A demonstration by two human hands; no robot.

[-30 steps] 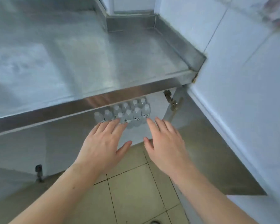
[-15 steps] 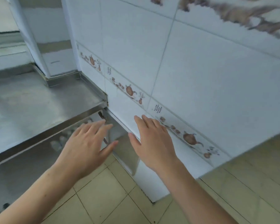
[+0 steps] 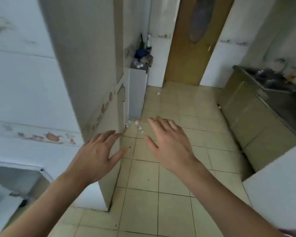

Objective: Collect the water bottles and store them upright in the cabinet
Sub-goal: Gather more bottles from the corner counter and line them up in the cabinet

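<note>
Both my hands are stretched out in front of me, empty, with fingers spread. My left hand (image 3: pixel 99 151) hovers before the corner of a white tiled wall. My right hand (image 3: pixel 169 142) hovers over the beige tiled floor. Beyond my fingertips, several small water bottles (image 3: pixel 135 126) lie on the floor at the foot of a narrow grey cabinet (image 3: pixel 138 93). They look small and blurred. The cabinet under the steel counter, where bottles stood, is out of view.
A brown door (image 3: pixel 193 40) stands at the far end. A steel counter with a stove (image 3: pixel 270 93) runs along the right. A white door panel (image 3: pixel 277 190) juts in at the lower right. Clutter (image 3: pixel 143 57) sits on top of the grey cabinet.
My view has swung right, away from the steel counter and the cabinet with upright bottles, past the tiled wall, to the kitchen floor. Both hands stay empty and spread.
</note>
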